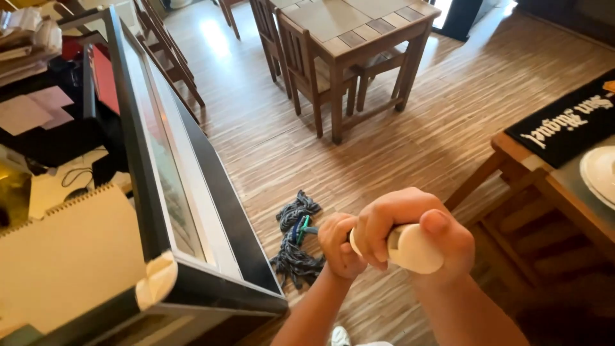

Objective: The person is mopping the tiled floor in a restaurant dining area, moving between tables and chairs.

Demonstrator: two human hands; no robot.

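Both my hands grip a mop handle (pixel 413 248), whose white rounded top end points up at the camera. My right hand (pixel 410 227) wraps the top of the handle with the thumb over its end. My left hand (pixel 338 245) holds the handle just below. The dark grey string mop head (pixel 295 240), with a blue-green clamp, lies on the wooden floor beside the base of a glass display counter (pixel 192 211).
A wooden table (pixel 359 29) with chairs stands further back on the floor. At right, a wooden table (pixel 551 186) carries a black mat and a white plate (pixel 602 174). A spiral notebook (pixel 64 250) lies on the counter at left.
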